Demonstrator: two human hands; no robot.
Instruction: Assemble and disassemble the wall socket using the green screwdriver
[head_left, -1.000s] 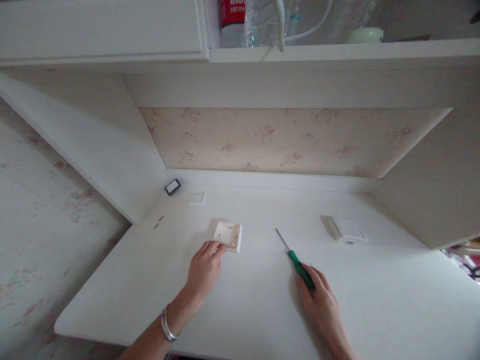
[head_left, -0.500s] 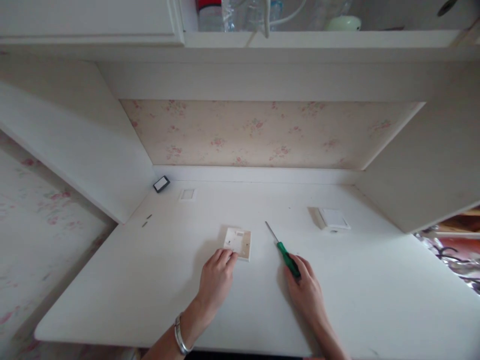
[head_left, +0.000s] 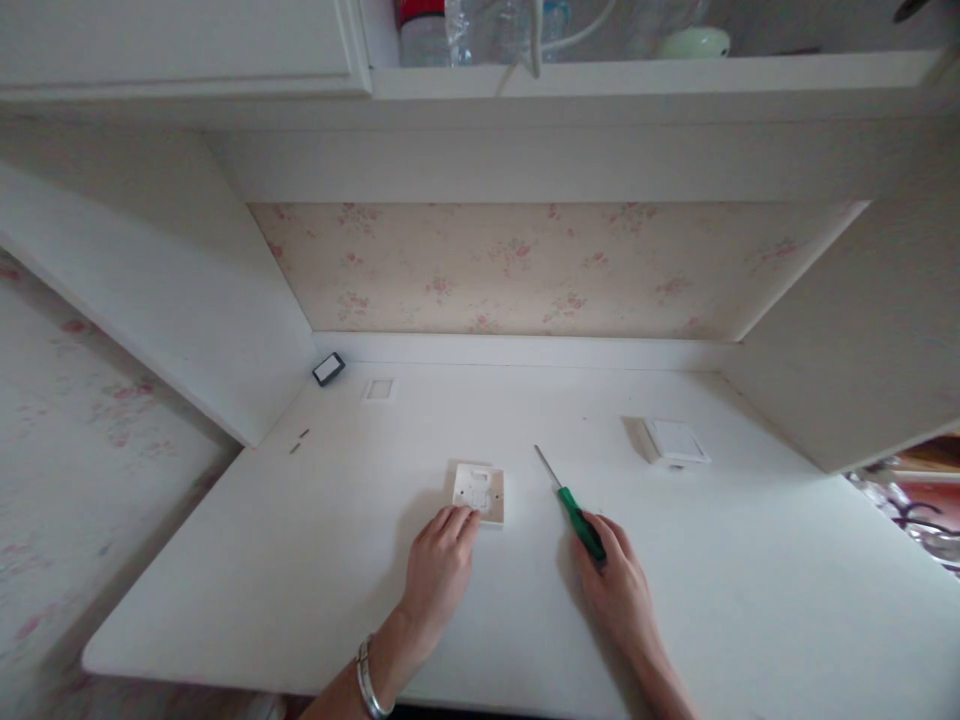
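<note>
A white square switch back box (head_left: 478, 492) lies open side up on the white desk (head_left: 750, 600). My left hand (head_left: 439, 570), with a silver bracelet at the wrist, rests knuckles up with its fingertips at the box's near left corner. My right hand (head_left: 619, 585) is closed over the handle of a green screwdriver (head_left: 571, 505), whose metal shaft lies flat and points away to the left.
A white switch plate (head_left: 675, 441) lies at the right rear of the desk. A small white frame (head_left: 378, 389), a black-edged tile (head_left: 328, 369) and two small screws (head_left: 298, 441) lie at the left rear. A shelf above holds bottles and a cable.
The box has slid right and nearer with my left hand, closer to the screwdriver. My right hand has stayed on the green handle. The view has shifted.
</note>
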